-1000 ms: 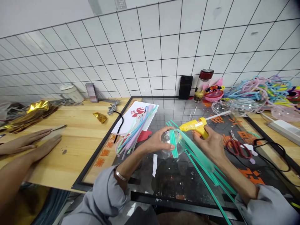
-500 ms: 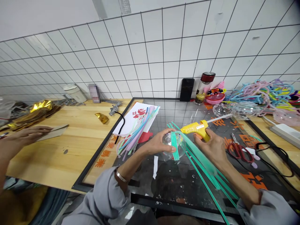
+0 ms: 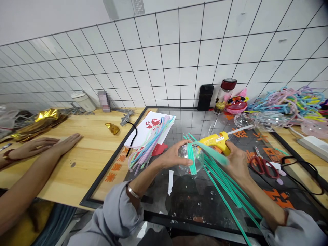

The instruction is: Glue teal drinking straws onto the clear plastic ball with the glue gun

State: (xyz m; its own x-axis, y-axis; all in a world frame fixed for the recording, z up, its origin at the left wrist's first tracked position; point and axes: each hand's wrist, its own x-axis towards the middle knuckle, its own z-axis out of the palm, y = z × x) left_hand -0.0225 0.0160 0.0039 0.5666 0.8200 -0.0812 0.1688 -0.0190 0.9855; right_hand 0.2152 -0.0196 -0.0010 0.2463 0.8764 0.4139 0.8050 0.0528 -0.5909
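Currently the left hand (image 3: 174,156) is curled round a clear ball (image 3: 200,162), its thumb on the short green strips (image 3: 191,158) across the ball's side. The right hand (image 3: 237,163) is closed on a yellow glue gun (image 3: 213,140), whose nozzle points at the ball; whether they touch is hard to tell. Long green strips (image 3: 220,184) run from beside the ball towards the right forearm. Pastel strips (image 3: 151,146) lie over a printed sheet (image 3: 133,135) to the left, red-handled scissors (image 3: 261,165) to the right. Farther back, a black phone (image 3: 205,98) leans against the tiled wall (image 3: 166,58).
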